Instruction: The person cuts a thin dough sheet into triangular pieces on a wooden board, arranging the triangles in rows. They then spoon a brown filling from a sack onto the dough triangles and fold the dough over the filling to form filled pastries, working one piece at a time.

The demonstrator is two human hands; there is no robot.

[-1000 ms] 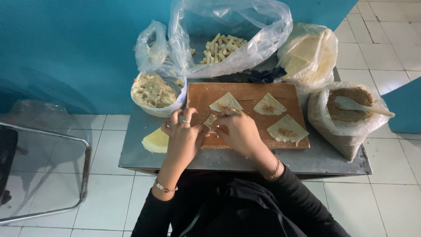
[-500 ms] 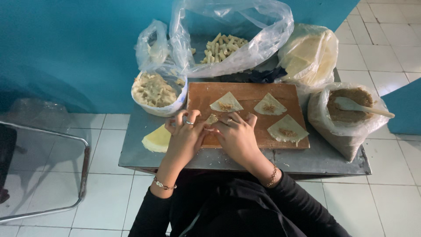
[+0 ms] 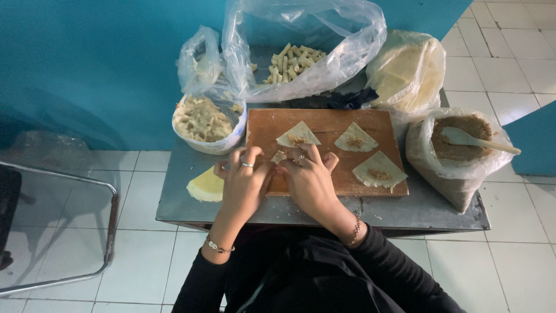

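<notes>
Both hands meet mid-frame over the wooden cutting board (image 3: 324, 124) — left hand (image 3: 243, 185) and right hand (image 3: 310, 179) curl their fingertips together, pinching one small dough wrapper (image 3: 279, 156) at the board's lower-left part; three filled triangular wrappers (image 3: 354, 139) lie open beyond; a filling bowl (image 3: 205, 122) sits upper left.

A small pale pastry wrapper (image 3: 279, 156), partly folded and mostly hidden, sits pinched between the fingertips of the left hand (image 3: 243, 184) and right hand (image 3: 308, 179) at the near left of the wooden board (image 3: 330, 124).
</notes>
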